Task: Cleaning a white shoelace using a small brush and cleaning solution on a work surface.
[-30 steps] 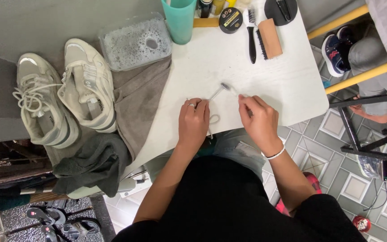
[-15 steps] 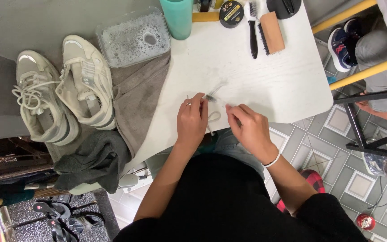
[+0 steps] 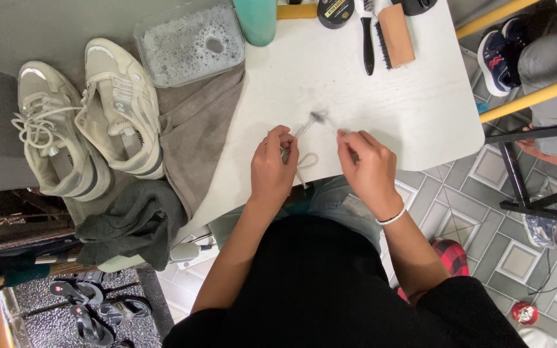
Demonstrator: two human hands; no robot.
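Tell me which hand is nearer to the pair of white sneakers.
Left. The left hand is over the white table, just right of the grey towel beside the white sneakers; the right hand is farther right.

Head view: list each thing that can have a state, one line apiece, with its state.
left hand: fingers pinched on the white shoelace
right hand: fingers closed, what they hold is blurred
white shoelace: looped on the white table
small brush: blurred, in motion
clear tub: open, full of foamy water
two pale sneakers: soles down; one laced, loose
wooden brush: lying on its side
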